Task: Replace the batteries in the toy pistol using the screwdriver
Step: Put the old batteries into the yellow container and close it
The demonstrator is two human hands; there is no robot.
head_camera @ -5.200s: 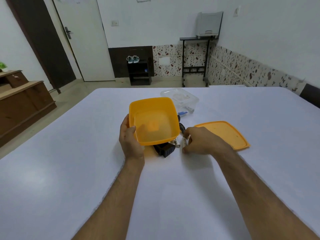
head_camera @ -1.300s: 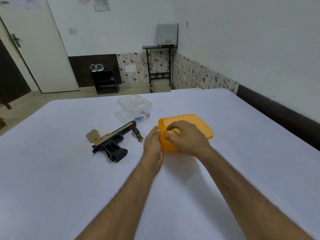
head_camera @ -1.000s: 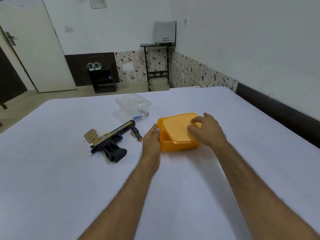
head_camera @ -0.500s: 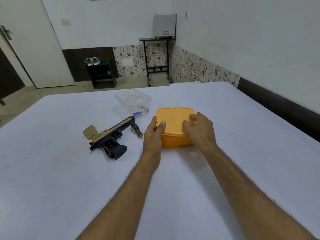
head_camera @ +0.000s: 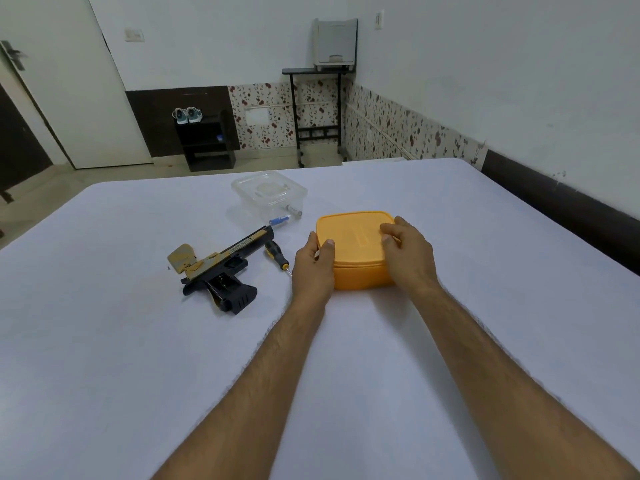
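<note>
Two hands, one box: left hand (head_camera: 311, 268) curled at the left edge of the orange box (head_camera: 358, 268), thumb laid on the orange lid (head_camera: 353, 237); right hand (head_camera: 408, 258) on the right side, fingers bent over the lid top.
Grip state: both closed around the box, lid apparently being pressed shut.
Step in hand: tidying the box aside, by the look of it; battery swap not yet begun.
Next move: release of the box, then a reach left for the screwdriver (head_camera: 276, 254), just beside the left hand.
Toy pistol (head_camera: 218, 271): flat on the white surface (head_camera: 104, 341), left of the screwdriver, untouched.
Orange box contents: hidden under the lid.
Clear container (head_camera: 270, 194): beyond the pistol, lidded; contents not discernible.
Battery (head_camera: 278, 221): blue, lying close against the clear container's near side; whether inside or outside, cannot tell.
</note>
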